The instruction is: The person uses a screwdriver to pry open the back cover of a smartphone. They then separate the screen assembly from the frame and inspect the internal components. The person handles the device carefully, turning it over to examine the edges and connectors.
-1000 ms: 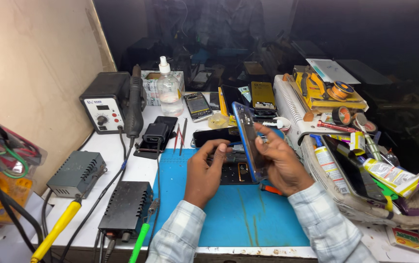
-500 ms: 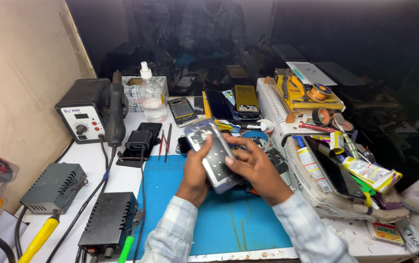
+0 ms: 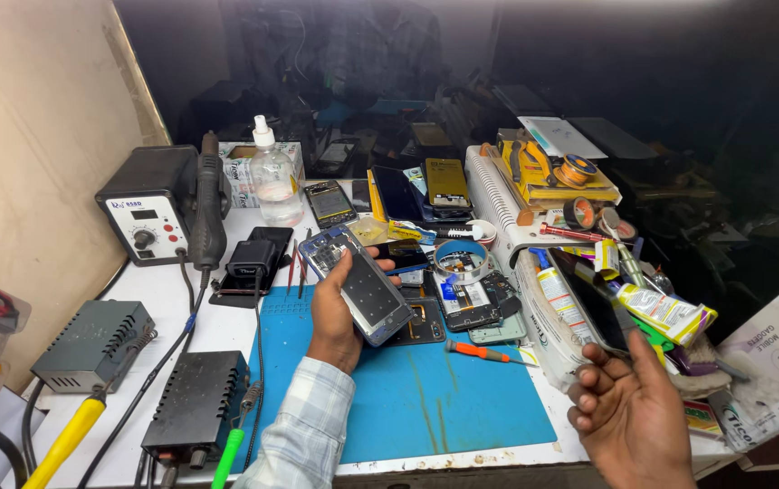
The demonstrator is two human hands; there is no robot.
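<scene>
So the left hand [image 3: 333, 312] is wrapped around a stripped grey phone frame with a blue-edged top [image 3: 359, 285], fingers curled on its edge, holding it tilted just above the blue rubber work mat [image 3: 425, 398] that covers the middle of the white desk [image 3: 217, 326]. The right hand [image 3: 629, 412] is off to the right near the front edge of the desk, palm up, and it's pinching a thin dark phone screen panel [image 3: 588, 299] that sticks up and away from it over the clutter there. Right under the frame there's a black opened phone body [image 3: 421, 321] lying on the mat, and next to that another opened phone with a white-labelled battery [image 3: 471, 303]. A small orange-handled screwdriver [image 3: 480, 351] lies on the mat between the two hands. Behind the frame sits a blue roll of tape [image 3: 462, 256], and further back a row of phones propped up, including one with a gold back [image 3: 446, 181]. On the left side you've got a black hot-air rework station with a white front panel [image 3: 149, 213], its black handle [image 3: 208, 208] standing beside it, a clear plastic squeeze bottle [image 3: 273, 177], and a grey metal box [image 3: 92, 344] plus a black one [image 3: 197, 403] near the front. The right side is a pile of tubes, tape and tools.
</scene>
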